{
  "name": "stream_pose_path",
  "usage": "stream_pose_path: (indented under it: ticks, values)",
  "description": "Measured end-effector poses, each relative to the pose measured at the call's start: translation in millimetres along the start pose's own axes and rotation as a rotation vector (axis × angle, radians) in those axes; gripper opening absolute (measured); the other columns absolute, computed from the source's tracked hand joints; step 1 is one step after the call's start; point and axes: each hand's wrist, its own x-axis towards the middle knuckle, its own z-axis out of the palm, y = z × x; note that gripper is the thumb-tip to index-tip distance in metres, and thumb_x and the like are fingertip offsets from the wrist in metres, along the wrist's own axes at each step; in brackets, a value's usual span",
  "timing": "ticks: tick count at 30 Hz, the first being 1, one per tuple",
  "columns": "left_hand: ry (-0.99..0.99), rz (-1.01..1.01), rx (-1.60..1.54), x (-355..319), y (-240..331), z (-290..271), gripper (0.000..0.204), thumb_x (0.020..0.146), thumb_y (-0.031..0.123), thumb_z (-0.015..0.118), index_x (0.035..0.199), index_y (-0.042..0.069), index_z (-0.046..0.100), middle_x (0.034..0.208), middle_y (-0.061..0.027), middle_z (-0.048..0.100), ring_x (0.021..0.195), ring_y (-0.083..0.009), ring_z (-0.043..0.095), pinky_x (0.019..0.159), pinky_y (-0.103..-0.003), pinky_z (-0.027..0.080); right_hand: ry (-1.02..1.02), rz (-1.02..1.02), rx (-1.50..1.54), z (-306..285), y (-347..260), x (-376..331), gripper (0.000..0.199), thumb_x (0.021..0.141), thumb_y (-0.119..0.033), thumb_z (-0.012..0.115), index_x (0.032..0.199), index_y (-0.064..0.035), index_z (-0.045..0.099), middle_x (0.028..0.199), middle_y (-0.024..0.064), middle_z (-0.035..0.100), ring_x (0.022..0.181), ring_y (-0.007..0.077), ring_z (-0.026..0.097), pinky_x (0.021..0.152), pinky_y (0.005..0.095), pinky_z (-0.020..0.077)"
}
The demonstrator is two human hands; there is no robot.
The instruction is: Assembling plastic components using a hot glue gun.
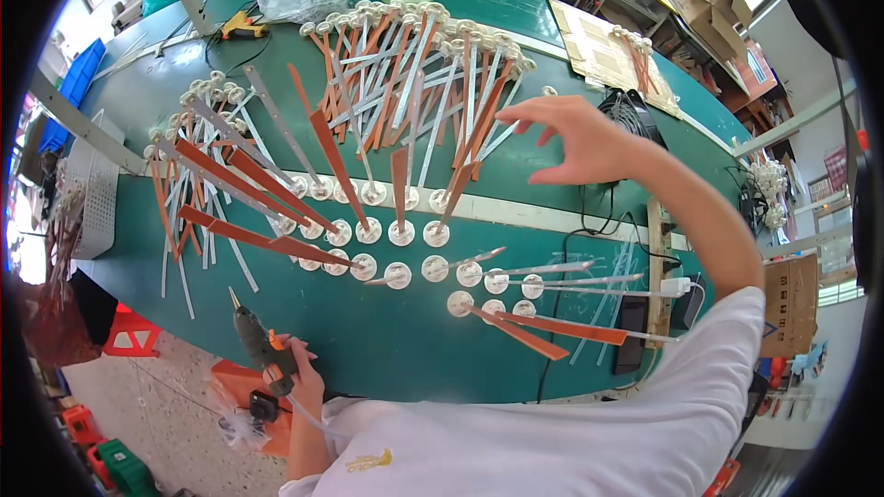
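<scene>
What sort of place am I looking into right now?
Most likely a small hand-assembly workshop: the left hand holds a glue gun, white discs with long strips stand in rows on a green table, and cardboard boxes sit around the room.

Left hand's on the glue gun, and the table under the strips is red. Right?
Not quite: the head view shows the table under the strips is green, not red. The left hand does hold the glue gun.
</scene>
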Motion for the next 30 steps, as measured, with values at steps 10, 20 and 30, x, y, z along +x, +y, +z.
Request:
stream_pose_path:
  ticks: [10, 20, 30]
  values:
    - [0.006, -0.040, -0.125, -3, -4, -1, 0.018, 0.097, 0.009, 0.056, 0.110, -0.002, 0.050, 0.083, -0.0092, 0.058, 0.058, -0.0112, 0.056, 0.052, -0.022, 0.047, -0.092, 0.211, 0.161, -16, -61, 9, 0.107, 0.060, -0.024, 0.092, 0.147, -0.0073, 0.033, 0.126, 0.0086, 0.052, 0.100, 0.0180, 0.058, 0.068, 0.0277, 0.0535]
    - [-0.048, -0.065, -0.162, -7, -13, -13, 0.022, 0.097, 0.008, 0.055, 0.115, -0.002, 0.048, 0.083, -0.0082, 0.057, 0.059, -0.0109, 0.056, 0.055, -0.023, 0.048, -0.069, 0.245, 0.315, -10, -110, 53, 0.108, 0.056, -0.027, 0.096, 0.145, -0.0118, 0.037, 0.123, 0.0034, 0.048, 0.100, 0.0113, 0.049, 0.068, 0.0250, 0.0441]
    - [-0.140, -0.112, -0.147, -7, -31, -21, 0.021, 0.096, 0.006, 0.055, 0.114, -0.002, 0.046, 0.081, -0.0076, 0.057, 0.061, -0.0105, 0.056, 0.054, -0.022, 0.049, 0.116, 0.172, 0.358, 9, -120, 93, 0.102, 0.056, -0.025, 0.096, 0.141, -0.0127, 0.041, 0.119, 0.0036, 0.046, 0.103, 0.0129, 0.048, 0.075, 0.0267, 0.0487]
